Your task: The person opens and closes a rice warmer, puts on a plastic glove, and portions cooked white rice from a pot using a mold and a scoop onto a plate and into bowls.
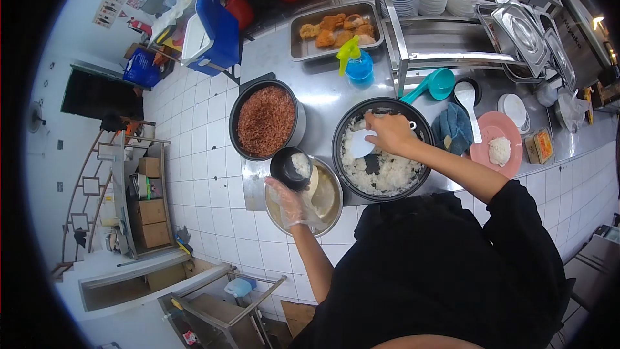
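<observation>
My right hand (pixel 389 134) is closed on a white rice paddle (pixel 361 144), its blade over the white rice (pixel 387 173) in a large black pot (pixel 341 174). My left hand (pixel 289 201), in a clear plastic glove, holds a small black bowl (pixel 283 167) with some white rice inside. Under that bowl is a round metal basin (pixel 336 215) of cloudy liquid, with a pale utensil in it. A pot (pixel 298 126) of reddish-brown rice (pixel 265 121) stands beyond the left hand.
Fried pieces fill a metal tray (pixel 297 50) beside a blue spray bottle (pixel 360 71). Right of the black pot are a blue cloth (pixel 453 130), a teal scoop (pixel 441 84), a white paddle (pixel 469 106) and a pink plate (pixel 478 153) with rice. A metal rack (pixel 402 39) stands behind.
</observation>
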Demonstrator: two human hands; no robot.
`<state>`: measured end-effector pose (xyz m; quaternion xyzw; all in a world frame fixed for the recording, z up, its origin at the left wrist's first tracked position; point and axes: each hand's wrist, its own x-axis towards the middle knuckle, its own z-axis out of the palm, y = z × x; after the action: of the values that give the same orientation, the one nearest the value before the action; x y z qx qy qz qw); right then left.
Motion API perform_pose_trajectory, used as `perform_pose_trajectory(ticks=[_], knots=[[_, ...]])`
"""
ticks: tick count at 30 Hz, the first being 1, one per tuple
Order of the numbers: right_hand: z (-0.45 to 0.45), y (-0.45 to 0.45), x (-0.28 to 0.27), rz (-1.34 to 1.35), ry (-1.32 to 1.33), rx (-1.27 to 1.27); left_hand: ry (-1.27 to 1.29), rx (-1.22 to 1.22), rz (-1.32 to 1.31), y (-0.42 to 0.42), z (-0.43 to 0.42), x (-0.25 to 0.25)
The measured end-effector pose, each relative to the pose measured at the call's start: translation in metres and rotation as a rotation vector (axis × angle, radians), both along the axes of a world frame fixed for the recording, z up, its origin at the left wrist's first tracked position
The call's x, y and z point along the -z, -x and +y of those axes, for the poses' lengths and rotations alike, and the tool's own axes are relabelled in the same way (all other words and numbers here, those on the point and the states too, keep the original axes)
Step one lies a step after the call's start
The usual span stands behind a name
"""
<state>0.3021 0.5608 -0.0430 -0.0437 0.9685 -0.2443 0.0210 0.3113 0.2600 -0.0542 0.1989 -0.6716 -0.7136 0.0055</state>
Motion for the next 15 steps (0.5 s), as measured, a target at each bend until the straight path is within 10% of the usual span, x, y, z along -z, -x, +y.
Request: perform_pose_trajectory(ticks=[15], knots=[[-0.002,-0.008,0.013,-0.243,0.171,-0.042,0.282,-0.051,-0.045,-0.012,-0.036,0.030]])
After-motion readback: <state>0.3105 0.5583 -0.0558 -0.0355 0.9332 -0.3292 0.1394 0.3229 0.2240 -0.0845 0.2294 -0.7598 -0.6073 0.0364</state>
